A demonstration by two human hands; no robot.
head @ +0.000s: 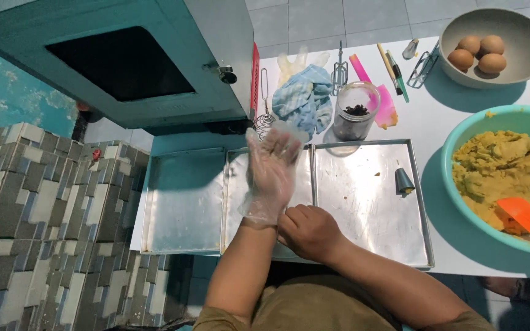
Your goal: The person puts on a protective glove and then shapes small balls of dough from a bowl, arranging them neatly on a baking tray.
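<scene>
A thin clear glove covers the left hand. That hand is held up flat with its fingers spread wide, over the middle of three shiny metal trays lying side by side. The right hand is bare. It is curled, and its fingers pinch the edge of the glove at the left wrist.

One small dark metal cone sits on the right tray. Just behind the trays stands one clear jar with dark bits inside, beside one blue cloth. To the right is one teal bowl full of yellow dough, with one orange spatula stuck in it. Farther back, one grey bowl holds three brown eggs.
</scene>
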